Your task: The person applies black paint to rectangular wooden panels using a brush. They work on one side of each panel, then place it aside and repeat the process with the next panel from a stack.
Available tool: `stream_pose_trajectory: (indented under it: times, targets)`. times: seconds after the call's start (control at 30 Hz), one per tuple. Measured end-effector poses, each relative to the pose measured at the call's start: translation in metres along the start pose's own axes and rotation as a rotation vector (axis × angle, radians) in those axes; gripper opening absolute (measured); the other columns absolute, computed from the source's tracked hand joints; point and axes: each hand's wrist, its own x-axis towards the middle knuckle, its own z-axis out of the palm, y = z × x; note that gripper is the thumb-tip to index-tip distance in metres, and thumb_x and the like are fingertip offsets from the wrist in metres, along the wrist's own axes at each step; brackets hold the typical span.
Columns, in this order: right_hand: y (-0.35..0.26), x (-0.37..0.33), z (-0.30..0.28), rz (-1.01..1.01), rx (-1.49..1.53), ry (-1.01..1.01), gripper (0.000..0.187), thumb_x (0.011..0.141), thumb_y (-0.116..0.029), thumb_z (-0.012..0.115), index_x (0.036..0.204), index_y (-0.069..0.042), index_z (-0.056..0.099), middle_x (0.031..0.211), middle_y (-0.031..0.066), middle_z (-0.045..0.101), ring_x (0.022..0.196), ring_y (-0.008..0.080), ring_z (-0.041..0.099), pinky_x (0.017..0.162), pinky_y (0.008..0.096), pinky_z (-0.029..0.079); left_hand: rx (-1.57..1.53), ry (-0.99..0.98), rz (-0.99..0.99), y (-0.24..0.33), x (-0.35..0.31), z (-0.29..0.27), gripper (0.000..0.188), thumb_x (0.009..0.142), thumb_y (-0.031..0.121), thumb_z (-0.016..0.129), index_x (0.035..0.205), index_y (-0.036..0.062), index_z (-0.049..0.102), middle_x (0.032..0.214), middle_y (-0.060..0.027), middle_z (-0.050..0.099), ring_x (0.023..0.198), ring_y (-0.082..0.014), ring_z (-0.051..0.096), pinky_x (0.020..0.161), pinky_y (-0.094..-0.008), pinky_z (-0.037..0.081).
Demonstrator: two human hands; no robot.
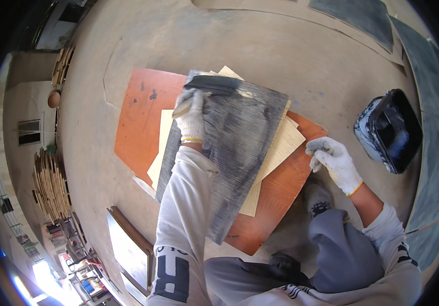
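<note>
My left hand (191,113), in a white knit glove smudged grey, is closed at the far left part of a board (240,132) smeared with black-grey coating. It grips a wide black-coated spreading tool (217,85), whose exact kind I cannot make out. Streaks run across the board's surface. Beneath it, pale wooden sheets (280,148) stick out at several angles, stacked on an orange-brown board (145,115). My right hand (334,160), also gloved, hovers by that lower board's right corner, fingers loosely bent and apart, with nothing seen in them.
A black bucket (390,132) with paint-streaked sides stands on the concrete floor at the right. Dark coated sheets (433,122) lie beyond it and at the far right. A white-faced panel (127,250) is at lower left; bundled wood strips (51,183) stand farther left. My shoes are close to the boards.
</note>
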Motion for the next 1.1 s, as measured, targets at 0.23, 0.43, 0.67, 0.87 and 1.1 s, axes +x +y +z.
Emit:
stream_pose_trajectory:
  times: [0.23, 0.43, 0.67, 0.87, 1.1]
  targets:
    - [0.003, 0.005, 0.005, 0.017, -0.017, -0.041, 0.025, 0.104, 0.001, 0.055, 0.127, 0.001, 0.066, 0.112, 0.0093, 0.071, 0.087, 0.0146, 0.07, 0.077, 0.0298, 0.059, -0.035, -0.009, -0.068, 0.019, 0.019, -0.003, 0.022, 0.102, 0.019, 0.076, 0.113, 0.0014, 0.068, 0.099, -0.0122, 0.077, 0.08, -0.0188, 0.073, 0.069, -0.033, 0.061]
    - [0.009, 0.003, 0.01, 0.027, 0.021, -0.061, 0.025, 0.104, 0.001, 0.056, 0.127, 0.0, 0.066, 0.113, 0.0094, 0.071, 0.087, 0.0149, 0.07, 0.077, 0.0304, 0.06, -0.022, -0.083, -0.101, 0.02, 0.024, -0.015, 0.025, 0.103, 0.018, 0.073, 0.12, 0.0007, 0.068, 0.099, -0.0122, 0.077, 0.078, -0.0176, 0.072, 0.069, -0.032, 0.06]
    - [0.009, 0.002, 0.009, 0.062, 0.006, -0.049, 0.026, 0.103, 0.002, 0.055, 0.128, 0.001, 0.066, 0.113, 0.0103, 0.071, 0.085, 0.0151, 0.07, 0.077, 0.0307, 0.06, -0.093, -0.173, -0.135, 0.027, -0.023, 0.027, 0.027, 0.101, 0.016, 0.077, 0.12, 0.0031, 0.064, 0.1, -0.0142, 0.079, 0.067, -0.0168, 0.069, 0.059, -0.0295, 0.058]
    - [0.007, 0.002, 0.011, 0.034, -0.006, -0.04, 0.026, 0.104, 0.001, 0.055, 0.128, 0.001, 0.066, 0.113, 0.0108, 0.071, 0.085, 0.0148, 0.069, 0.077, 0.031, 0.06, -0.111, 0.012, -0.053, 0.016, -0.027, 0.02, 0.023, 0.101, 0.012, 0.076, 0.119, -0.0007, 0.068, 0.099, -0.0132, 0.079, 0.076, -0.0169, 0.074, 0.059, -0.0304, 0.06]
    - [0.007, 0.0, 0.004, 0.045, -0.007, -0.026, 0.025, 0.104, 0.001, 0.055, 0.127, 0.002, 0.065, 0.113, 0.0105, 0.07, 0.086, 0.0142, 0.069, 0.076, 0.0298, 0.06, -0.074, -0.102, -0.029, 0.026, -0.055, 0.027, 0.017, 0.104, 0.013, 0.071, 0.115, 0.0012, 0.068, 0.094, -0.0152, 0.08, 0.068, -0.0134, 0.07, 0.056, -0.0276, 0.057]
